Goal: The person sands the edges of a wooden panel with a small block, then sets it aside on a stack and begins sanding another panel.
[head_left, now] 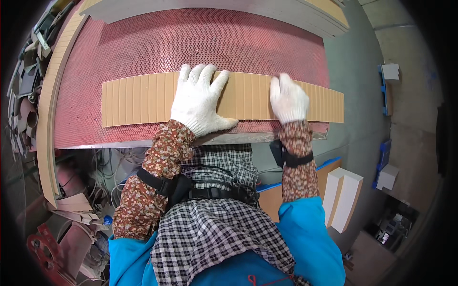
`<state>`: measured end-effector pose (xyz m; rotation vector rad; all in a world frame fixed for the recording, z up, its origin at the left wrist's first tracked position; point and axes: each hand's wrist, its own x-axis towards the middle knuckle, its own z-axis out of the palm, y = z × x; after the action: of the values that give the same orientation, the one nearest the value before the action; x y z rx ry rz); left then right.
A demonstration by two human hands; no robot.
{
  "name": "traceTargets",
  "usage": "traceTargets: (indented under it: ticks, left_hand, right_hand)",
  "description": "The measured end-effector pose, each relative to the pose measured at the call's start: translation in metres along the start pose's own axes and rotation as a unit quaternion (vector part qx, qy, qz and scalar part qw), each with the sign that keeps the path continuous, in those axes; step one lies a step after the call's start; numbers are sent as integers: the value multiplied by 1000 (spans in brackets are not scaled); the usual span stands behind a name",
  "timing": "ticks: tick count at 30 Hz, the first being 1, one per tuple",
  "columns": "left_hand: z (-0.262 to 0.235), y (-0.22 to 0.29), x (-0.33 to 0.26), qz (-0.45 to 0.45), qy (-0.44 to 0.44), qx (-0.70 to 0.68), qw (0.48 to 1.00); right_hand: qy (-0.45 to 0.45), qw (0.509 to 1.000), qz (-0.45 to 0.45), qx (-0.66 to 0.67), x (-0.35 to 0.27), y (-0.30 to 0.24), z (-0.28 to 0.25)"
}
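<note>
A long tan board with grooves across its face lies flat in front of me, left to right. Its right end reaches past the edge of the red textured mat beneath it. My left hand, in a white knit glove, presses on the board left of its middle, fingers stretched and thumb out to the side. Farther right, my gloved right hand rests on the board with its fingers curled in. Slight motion blur softens it, and whatever it may hold is hidden.
Stacked pale boards stand along the mat's far side. Long tan strips run down its left edge. Scrap pieces and pipes pile up beyond them. White-sided blocks sit on a low pallet at lower right.
</note>
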<state>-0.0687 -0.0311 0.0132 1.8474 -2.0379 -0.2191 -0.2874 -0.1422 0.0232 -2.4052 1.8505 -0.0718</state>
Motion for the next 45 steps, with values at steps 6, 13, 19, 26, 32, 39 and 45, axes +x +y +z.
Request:
traceTargets:
  ticks: [6, 13, 19, 26, 32, 39, 45]
  left_hand:
    - [4, -2, -1, 18, 55, 7, 998]
    - [4, -3, -3, 18, 54, 16, 998]
    - [7, -2, -1, 20, 70, 19, 997]
    - [6, -1, -1, 22, 69, 13, 997]
    - [6, -2, -1, 18, 71, 4, 997]
    - [4, -1, -1, 20, 84, 1, 996]
    - [6, -1, 0, 26, 89, -6, 996]
  right_hand:
    - [67, 996, -43, -25, -5, 5, 13]
    - [124, 988, -86, 7, -108, 15, 13]
    - [97, 994, -24, 43, -125, 7, 11]
    - [111, 991, -57, 40, -115, 2, 13]
    - [91, 992, -74, 47, -104, -2, 7]
    - [9, 999, -36, -11, -25, -14, 3]
    - [43, 995, -71, -56, 22, -8, 15]
